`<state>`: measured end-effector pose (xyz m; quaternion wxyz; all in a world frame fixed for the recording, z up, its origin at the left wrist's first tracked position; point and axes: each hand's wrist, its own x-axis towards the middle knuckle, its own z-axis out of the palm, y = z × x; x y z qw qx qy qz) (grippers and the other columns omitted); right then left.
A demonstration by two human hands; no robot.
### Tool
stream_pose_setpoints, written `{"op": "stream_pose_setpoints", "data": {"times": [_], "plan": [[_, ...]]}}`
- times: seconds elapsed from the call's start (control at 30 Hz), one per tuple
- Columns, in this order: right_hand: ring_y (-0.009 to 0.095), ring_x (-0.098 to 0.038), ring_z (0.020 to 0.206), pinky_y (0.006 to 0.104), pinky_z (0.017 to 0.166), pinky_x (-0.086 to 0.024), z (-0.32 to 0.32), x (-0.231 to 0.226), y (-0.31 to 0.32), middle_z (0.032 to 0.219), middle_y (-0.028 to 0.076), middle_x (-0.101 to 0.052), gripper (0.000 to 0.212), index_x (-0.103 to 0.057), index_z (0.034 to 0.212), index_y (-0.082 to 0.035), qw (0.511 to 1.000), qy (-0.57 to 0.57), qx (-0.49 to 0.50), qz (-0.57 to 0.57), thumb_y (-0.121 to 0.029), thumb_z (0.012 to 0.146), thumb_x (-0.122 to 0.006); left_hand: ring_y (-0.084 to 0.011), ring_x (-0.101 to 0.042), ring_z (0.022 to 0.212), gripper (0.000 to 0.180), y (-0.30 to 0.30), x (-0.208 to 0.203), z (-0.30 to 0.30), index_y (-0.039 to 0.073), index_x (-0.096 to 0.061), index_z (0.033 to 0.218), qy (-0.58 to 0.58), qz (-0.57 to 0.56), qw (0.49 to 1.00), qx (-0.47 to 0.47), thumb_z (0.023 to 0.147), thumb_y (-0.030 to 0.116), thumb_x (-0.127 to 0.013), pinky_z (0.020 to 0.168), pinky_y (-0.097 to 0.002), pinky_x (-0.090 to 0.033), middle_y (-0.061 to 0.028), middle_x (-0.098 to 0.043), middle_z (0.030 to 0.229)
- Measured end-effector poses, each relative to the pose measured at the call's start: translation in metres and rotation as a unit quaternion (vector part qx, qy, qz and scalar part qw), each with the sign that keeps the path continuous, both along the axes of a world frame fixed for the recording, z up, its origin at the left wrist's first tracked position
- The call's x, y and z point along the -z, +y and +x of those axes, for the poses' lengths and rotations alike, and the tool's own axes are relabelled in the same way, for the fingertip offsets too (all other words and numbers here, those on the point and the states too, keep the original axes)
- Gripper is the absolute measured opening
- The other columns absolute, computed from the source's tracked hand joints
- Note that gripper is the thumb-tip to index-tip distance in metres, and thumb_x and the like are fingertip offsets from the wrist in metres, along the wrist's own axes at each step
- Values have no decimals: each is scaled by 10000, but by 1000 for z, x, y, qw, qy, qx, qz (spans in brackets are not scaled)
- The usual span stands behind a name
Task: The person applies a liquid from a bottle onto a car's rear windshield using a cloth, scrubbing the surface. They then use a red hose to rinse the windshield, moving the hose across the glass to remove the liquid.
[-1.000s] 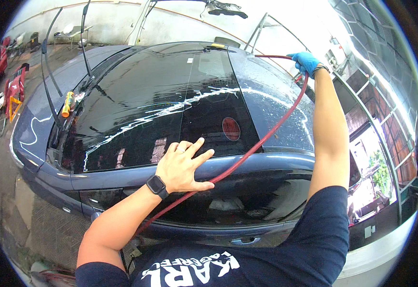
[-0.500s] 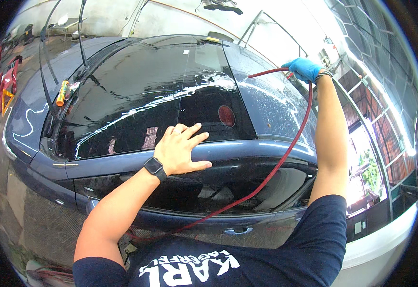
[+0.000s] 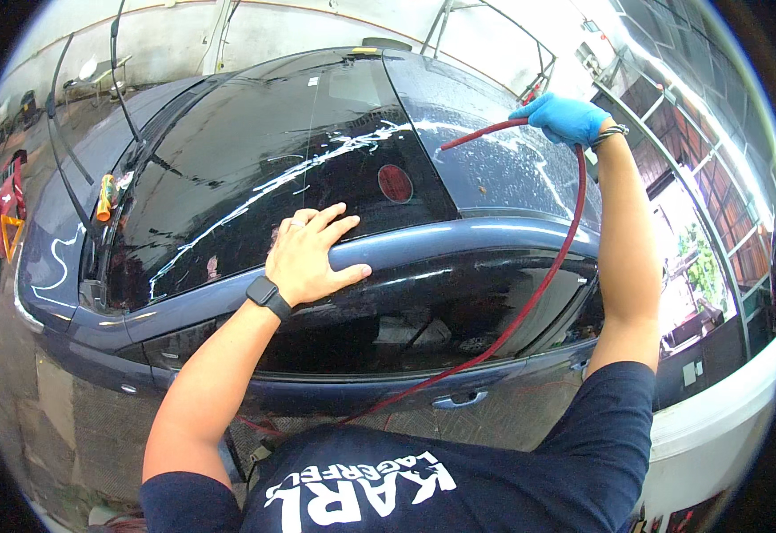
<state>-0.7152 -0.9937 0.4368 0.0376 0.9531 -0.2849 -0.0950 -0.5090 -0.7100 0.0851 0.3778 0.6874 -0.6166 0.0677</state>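
Note:
My bare left hand [image 3: 312,258], with a dark watch at its wrist, lies spread on the edge of the windshield [image 3: 228,169] and the pillar of a dark blue car. Over the car's roof [image 3: 468,98], my right hand [image 3: 564,118] in a blue glove is closed around a thin red hose [image 3: 539,293]. The hose's open end points left, just above the roof by the top edge of the glass. From the hand the hose hangs down across the side window toward my body. Wet streaks and drops mark the roof, and a bright wavy line crosses the windshield.
Two wiper arms [image 3: 66,151] stand raised from the glass. Near their base lies a yellow-orange tube [image 3: 105,197]. A door handle [image 3: 460,400] is close to my body. Behind my right arm is a white curved surface [image 3: 717,453]; metal framing [image 3: 672,107] rises at the right.
The view has shifted, so the car sits slightly differently in the picture. My left hand stays on the car's edge, and my right hand still holds the hose above the roof.

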Motion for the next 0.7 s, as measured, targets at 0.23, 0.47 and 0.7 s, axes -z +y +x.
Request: {"op": "stream_pose_setpoints", "data": {"times": [0.23,0.47,0.7], "plan": [[90,-425,487,292,471,-374,-25,4,30,601,-10,-479,455,-768,1299,-71,1000,2,10,17,-137,909,-545,-390,-482,1387,806,-5,3,-1,163,-648,1439,5,4,1000,-7,774,588,-808,1152,-530,-376,-89,-547,1567],[360,-715,860,408,782,-594,-38,4,52,1084,209,-753,532,-777,1223,-32,995,76,-64,-21,53,714,-647,-390,-476,1395,796,-3,3,-1,172,-645,1444,8,10,1000,-9,777,575,-809,1161,-529,-368,-88,-542,1573],[237,-672,712,381,697,-567,-39,9,57,889,161,-719,498,-753,1292,-47,998,-11,42,-33,-44,831,-562,-388,-470,1403,793,-5,3,-2,183,-635,1455,11,11,1000,-5,779,555,-818,1172,-532,-358,-84,-542,1576]]}}
